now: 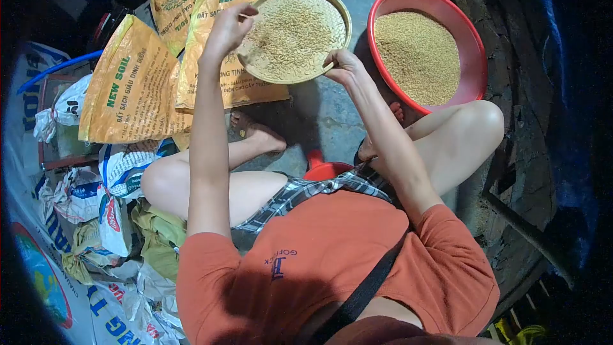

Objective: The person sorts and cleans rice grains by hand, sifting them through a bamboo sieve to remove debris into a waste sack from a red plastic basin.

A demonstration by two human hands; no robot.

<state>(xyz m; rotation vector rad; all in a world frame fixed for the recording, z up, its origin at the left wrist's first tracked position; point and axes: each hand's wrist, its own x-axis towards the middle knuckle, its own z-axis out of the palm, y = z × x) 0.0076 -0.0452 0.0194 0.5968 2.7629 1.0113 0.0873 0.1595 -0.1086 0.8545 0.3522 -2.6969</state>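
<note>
A round, shallow tray [348, 20] with a yellowish rim is held up in front of me, grain [290, 33] spread over its pale base. My right hand [343, 66] grips the rim at the lower right, the thumb on top. At the upper left rim is my left hand [230, 29], its fingers bent together in a pinch. What lies between those fingertips, if anything, is too small to make out. To the right of the tray stands a red basin [474, 57] with a large heap of grain [418, 57] in it.
Orange printed sacks [124, 86] lie left of and beneath the tray. Crumpled plastic bags [121, 172] pile up by my left knee. A small red container [327, 170] sits between my legs. On the right is a dark stick [527, 233].
</note>
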